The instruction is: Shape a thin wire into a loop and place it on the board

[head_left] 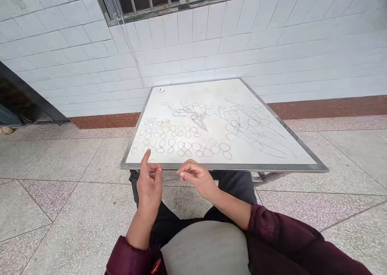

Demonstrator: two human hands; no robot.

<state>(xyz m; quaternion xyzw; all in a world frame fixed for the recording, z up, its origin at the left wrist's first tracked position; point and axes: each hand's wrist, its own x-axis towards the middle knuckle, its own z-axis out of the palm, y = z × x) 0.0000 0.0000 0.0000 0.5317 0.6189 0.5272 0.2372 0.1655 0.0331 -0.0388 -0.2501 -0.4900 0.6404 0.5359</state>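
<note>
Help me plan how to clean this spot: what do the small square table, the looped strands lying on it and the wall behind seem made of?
The small square table looks like a matt white board in a grey metal rim, which catches the light. The looped strands look like thin dark wire or thread; too fine to tell which. The wall is glossy white ceramic tile with visible joints.

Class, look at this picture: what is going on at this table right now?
A seated person in dark red sleeves holds both hands at the near edge of a square white metal-rimmed table. The left hand and right hand seem to pinch a thin strand between their fingers; it is too fine to identify. Thin looped wire-like shapes lie in rows and sprays on the tabletop. A small red-and-white object sits at the far corner.
</note>
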